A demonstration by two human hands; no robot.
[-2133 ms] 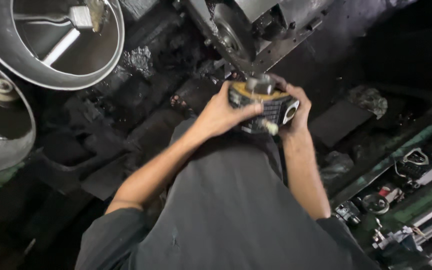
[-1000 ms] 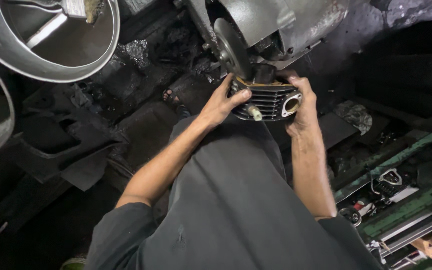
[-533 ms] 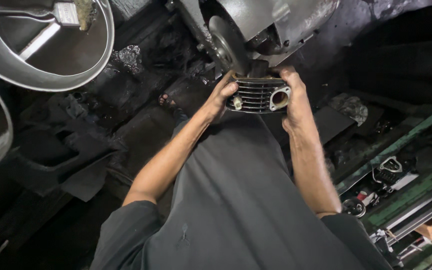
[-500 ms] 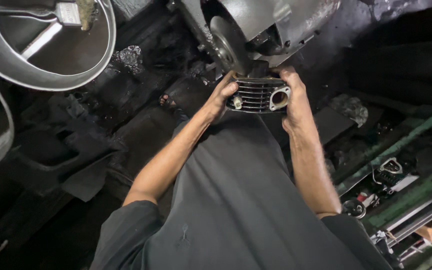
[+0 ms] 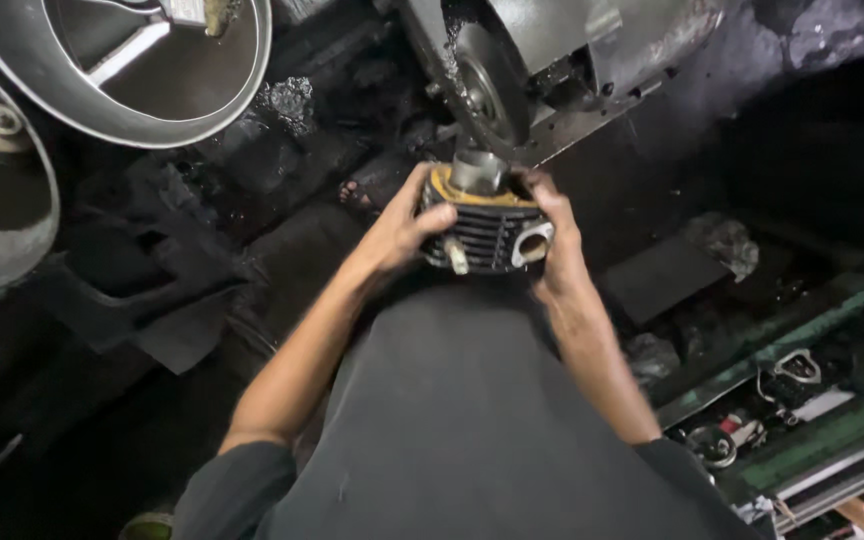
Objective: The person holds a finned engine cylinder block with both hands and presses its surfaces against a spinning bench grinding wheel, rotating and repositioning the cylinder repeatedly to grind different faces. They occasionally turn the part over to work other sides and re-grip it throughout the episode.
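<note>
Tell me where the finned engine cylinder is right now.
In the head view, the finned engine cylinder sits at upper centre, gripped between the left hand and right hand, just below the engine casing.

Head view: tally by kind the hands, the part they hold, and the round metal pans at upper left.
Hands: 2, left hand and right hand
Finned engine cylinder, held between both hands: 1
Round metal pans: 2, upper pan and left-edge pan
Total: 5
</note>
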